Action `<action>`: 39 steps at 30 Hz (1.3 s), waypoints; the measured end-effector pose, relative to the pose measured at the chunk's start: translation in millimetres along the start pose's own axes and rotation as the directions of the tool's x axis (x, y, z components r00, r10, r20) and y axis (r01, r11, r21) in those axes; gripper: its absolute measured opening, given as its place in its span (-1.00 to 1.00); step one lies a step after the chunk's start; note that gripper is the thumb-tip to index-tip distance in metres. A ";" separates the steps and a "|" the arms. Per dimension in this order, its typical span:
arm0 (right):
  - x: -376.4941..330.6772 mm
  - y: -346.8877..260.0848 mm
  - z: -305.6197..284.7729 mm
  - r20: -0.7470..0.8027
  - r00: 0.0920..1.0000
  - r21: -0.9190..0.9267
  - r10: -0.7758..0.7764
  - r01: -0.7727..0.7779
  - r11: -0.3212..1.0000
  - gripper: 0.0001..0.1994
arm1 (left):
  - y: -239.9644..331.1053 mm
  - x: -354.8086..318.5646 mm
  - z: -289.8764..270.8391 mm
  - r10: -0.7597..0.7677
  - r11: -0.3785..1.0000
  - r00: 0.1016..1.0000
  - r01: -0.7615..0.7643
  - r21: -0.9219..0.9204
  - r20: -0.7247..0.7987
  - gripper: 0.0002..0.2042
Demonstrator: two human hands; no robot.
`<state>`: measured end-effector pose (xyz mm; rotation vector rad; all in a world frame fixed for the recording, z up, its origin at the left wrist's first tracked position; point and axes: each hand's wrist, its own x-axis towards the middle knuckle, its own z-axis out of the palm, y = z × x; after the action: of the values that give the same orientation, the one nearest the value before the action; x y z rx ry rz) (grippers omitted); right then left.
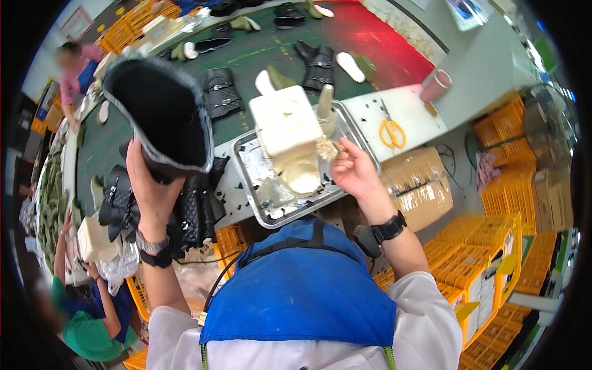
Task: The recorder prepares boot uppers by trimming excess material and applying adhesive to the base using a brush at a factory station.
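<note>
grips black boot with left hand, left of metal tray, opening facing up. thumb set apart from fingers, spread moderately wide around the shaft; cannot tell fingertips behind boot. pinches brush in right hand, thumb and fingers nearly closed on the handle, tan bristles above right part of tray, just beside white tub, well apart from boot. cannot tell how loaded the bristles are.

for good work, probably: wipe any excess off on edge of pale bowl, inside tray just below tub; cannot tell if joined to tub. carry brush low across tray, to catch drips there. brace boot firmly near its rim, to avoid folding. avoid black scraps in tray, likely to cling to bristles. mind pale bottle at far side of tray, easy to knock. leave yellow scissors right of tray.
</note>
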<state>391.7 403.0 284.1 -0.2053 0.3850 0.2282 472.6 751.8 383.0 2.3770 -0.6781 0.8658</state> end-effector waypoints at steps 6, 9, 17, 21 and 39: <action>-8.6 3.5 -4.5 -0.037 0.997 -0.179 -0.066 0.058 0.982 -0.81 | -56.9 80.2 -29.6 0.079 0.990 0.997 -0.081 0.116 0.018 -0.18; -13.1 6.7 -6.8 -0.096 0.985 -0.279 -0.145 0.114 0.954 -0.81 | -103.9 117.1 -38.5 0.087 0.969 0.994 -0.100 0.228 0.065 -0.16; -17.3 21.4 -5.2 -0.237 0.929 -0.388 -0.284 0.177 0.904 -0.83 | -224.0 155.7 -5.1 -0.245 0.855 0.875 -0.008 0.519 0.417 -0.09; -14.5 31.5 -7.4 -0.281 0.903 -0.413 -0.324 0.191 0.891 -0.82 | -270.7 160.1 44.2 -0.428 0.805 0.824 0.161 0.571 0.371 -0.05; -23.6 64.0 -13.2 -0.438 0.764 -0.476 -0.475 0.251 0.843 -0.84 | -367.6 31.7 191.3 -0.582 0.813 0.213 0.119 0.570 0.785 -0.27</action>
<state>349.3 456.6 271.5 -0.7519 0.8573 -0.1664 798.1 898.5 170.4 3.1040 -0.2324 -0.9109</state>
